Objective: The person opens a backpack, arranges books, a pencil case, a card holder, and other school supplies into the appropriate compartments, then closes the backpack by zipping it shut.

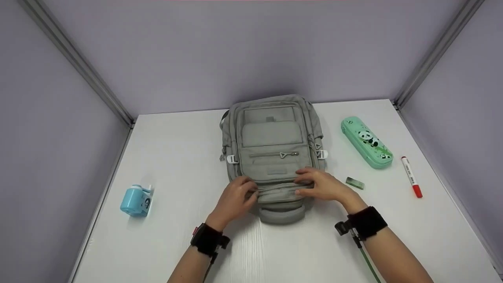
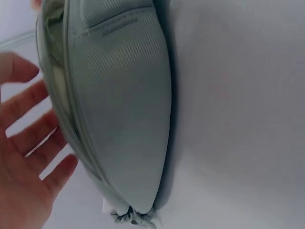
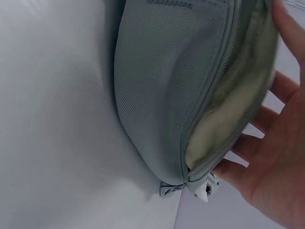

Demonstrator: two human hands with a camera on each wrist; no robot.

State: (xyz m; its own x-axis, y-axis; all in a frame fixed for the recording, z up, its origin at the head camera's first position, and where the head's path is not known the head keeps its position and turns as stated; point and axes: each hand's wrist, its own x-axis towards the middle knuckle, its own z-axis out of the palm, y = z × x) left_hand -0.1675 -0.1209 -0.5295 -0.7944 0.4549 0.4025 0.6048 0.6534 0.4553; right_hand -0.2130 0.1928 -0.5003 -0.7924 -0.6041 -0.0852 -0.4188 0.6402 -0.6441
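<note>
Grey backpack (image 1: 271,135): lying front side up in the middle of the desk (image 1: 180,157), its carry handle (image 1: 283,216) towards the person
Pocket opening (image 3: 228,105): unzipped and gaping across the near end of the backpack, pale lining (image 3: 209,138) showing inside
Left hand (image 1: 234,198): fingers loose and spread, tips touching the outer edge of the pocket opening, thumb just off it in the left wrist view
Right hand (image 1: 326,186): holding the edge of the same opening, thumb at the edge, fingers against its outer side
Wristbands (image 1: 367,223): black, one on each wrist
Blue object (image 1: 134,200): panda print on it, well apart, left of the backpack
Green pencil case (image 1: 366,147): panda picture on top, lying aslant right of the backpack
Small green block (image 1: 355,183): near the right hand and the pencil case
Marker (image 1: 409,173): white with a red cap, furthest right
</note>
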